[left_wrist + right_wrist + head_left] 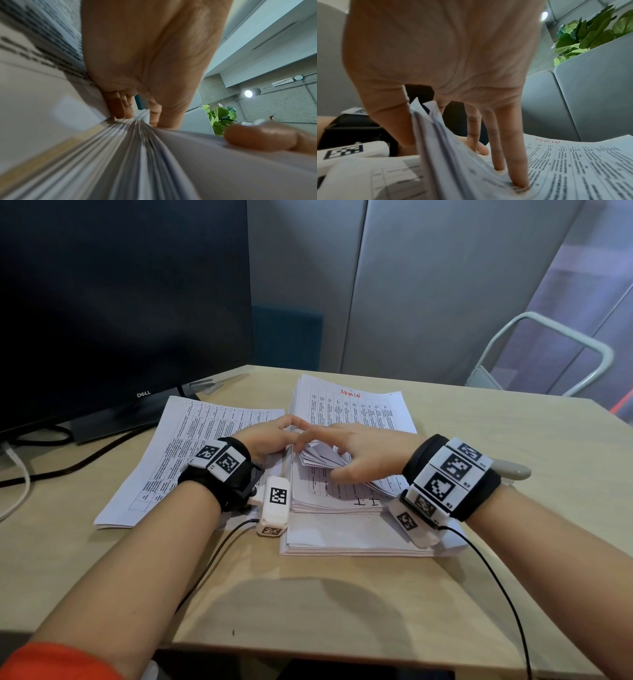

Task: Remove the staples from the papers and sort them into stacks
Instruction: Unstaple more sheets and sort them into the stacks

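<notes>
Papers: we find the stapled bundle point(337, 470) on the beige counter point(479, 440), lying atop a thicker white stack point(342, 539) near the front edge; its upper sheets are folded back at one corner.
Sorted stacks: a sheet set point(191, 453) lies to the left by the monitor point(113, 302); a pile headed "ADMIN" in red point(352, 409) lies behind the bundle.
Left grip: the left hand point(270, 438) pinches the bundle's corner, fingers curled at the paper edge, as the left wrist view shows point(145, 67).
Right grip: the right hand point(359, 450) holds the lifted sheets, thumb point(390, 121) beneath them and fingers point(510, 148) spread with their tips on the printed page below.
Staple: we cannot make it out; we judge it sits at the corner where both hands meet.
Handling: we expect the bundle to be light, limp and prone to fanning; single sheets tear easily at a staple hole.
Where to hold: we would pinch close beside the bound corner, flattening the rest with the other hand.
Materials: thin matte printer paper with printed black tables; crisp edges, layered like a fanned book block in the left wrist view; smooth laminate counter.
Other items: a pale tool handle point(513, 470) shows behind the right wrist; we cannot tell what it is.
</notes>
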The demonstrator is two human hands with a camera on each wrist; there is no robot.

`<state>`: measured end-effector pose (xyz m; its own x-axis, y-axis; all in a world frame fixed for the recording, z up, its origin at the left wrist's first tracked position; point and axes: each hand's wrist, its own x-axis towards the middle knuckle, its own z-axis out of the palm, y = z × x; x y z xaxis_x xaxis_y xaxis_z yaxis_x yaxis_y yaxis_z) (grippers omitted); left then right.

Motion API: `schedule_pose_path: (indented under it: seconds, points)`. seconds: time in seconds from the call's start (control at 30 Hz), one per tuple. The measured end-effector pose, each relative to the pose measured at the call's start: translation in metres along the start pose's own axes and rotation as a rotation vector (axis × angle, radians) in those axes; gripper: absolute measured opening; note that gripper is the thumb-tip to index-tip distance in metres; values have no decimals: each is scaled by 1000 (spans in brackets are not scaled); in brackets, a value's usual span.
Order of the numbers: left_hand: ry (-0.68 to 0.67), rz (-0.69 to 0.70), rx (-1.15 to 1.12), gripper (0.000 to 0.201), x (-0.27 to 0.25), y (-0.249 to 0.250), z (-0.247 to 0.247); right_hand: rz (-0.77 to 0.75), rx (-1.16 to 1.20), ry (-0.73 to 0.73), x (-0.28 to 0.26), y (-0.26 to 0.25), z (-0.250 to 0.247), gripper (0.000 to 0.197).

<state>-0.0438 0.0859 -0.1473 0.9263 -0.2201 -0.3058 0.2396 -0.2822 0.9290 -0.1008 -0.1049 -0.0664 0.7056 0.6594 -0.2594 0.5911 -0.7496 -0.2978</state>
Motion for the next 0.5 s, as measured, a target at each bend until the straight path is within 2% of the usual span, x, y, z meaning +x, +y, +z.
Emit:
schedule_pose_path:
  seconds: [0.23,0.4,0.5]
  points:
    - [10,24,-13,23,-1,-1,2,-25,33,8,-2,-1,1,64]
    - [9,-4,-32,18,2,-2,2,-4,17,35,-1,5,2,47]
    - [5,-13,-39,16,1,-2,1,-5,-22,23,0,7,3,49]
